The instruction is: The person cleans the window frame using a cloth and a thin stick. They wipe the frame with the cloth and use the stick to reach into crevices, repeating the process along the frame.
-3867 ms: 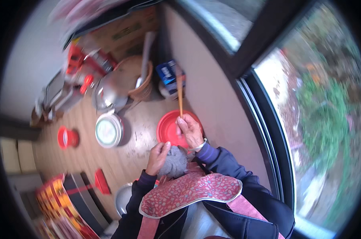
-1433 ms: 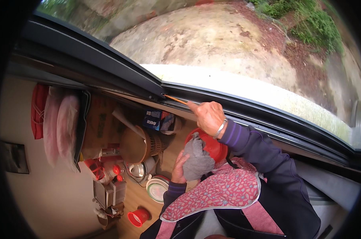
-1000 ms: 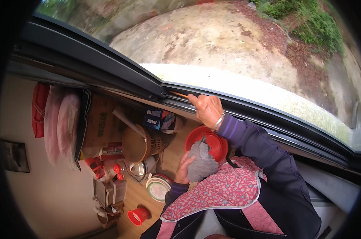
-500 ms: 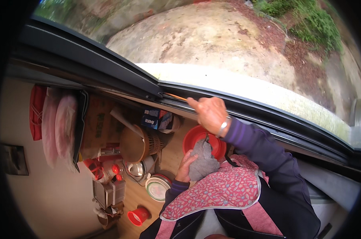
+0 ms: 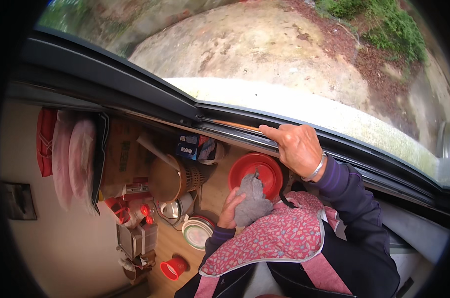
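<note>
My right hand (image 5: 297, 149), a metal band at its wrist, grips the near end of a thin orange-brown stick (image 5: 240, 126). The stick lies along the black window track (image 5: 334, 162), its far end reaching the corner beside the dark sash frame (image 5: 111, 77); I cannot make out its tip. Lower down, my left hand (image 5: 231, 206) is closed on a bunched grey cloth (image 5: 254, 198) held in front of my body. Just beyond the cloth sits a red basin (image 5: 245, 161), partly hidden by it.
Outside the window lies a pale ledge (image 5: 294, 102). Inside, to the left, are a round stool (image 5: 164, 181), stacked lidded bowls (image 5: 197, 234), a dark box (image 5: 195, 147), a small red bucket (image 5: 173, 268) and wrapped pink bundles (image 5: 76, 159). A floral apron (image 5: 279, 238) covers my lap.
My right hand has shifted right along the track, and more of the stick shows. My left hand with the cloth has hardly moved.
</note>
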The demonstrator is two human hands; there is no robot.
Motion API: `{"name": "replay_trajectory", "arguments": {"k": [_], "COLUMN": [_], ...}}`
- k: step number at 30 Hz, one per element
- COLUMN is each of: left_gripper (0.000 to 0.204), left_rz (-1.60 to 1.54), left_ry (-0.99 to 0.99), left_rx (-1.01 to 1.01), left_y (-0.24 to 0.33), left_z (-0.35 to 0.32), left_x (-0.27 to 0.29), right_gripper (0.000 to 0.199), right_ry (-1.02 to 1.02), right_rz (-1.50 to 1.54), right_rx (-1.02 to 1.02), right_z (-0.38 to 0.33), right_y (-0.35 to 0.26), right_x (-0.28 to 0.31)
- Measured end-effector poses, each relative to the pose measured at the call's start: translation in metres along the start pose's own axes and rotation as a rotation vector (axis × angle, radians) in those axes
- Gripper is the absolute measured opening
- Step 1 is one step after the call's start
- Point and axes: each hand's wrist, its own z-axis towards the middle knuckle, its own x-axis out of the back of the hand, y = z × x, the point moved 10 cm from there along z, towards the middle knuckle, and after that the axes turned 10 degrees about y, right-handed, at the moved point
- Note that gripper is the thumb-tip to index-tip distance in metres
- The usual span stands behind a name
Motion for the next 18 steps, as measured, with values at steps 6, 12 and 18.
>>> {"name": "replay_trajectory", "arguments": {"k": [6, 12, 18], "left_gripper": [0.026, 0.025, 0.025], "left_rz": [0.013, 0.038, 0.026], "left_ry": [0.027, -0.004, 0.013], "left_rx": [0.008, 0.016, 0.04], "left_y": [-0.003, -0.002, -0.01], "left_z": [-0.002, 0.0, 0.002], "left_x": [0.001, -0.009, -0.006], "right_gripper": [0.036, 0.011, 0.024], "right_ry": [-0.09, 0.054, 0.01], "right_rz": [-0.049, 0.045, -0.014], "right_rx": [0.042, 0.079, 0.048], "right_z": [-0.005, 0.033, 0.018], "right_y": [0.002, -0.015, -0.005], "right_x": [-0.032, -0.119, -0.097]}}
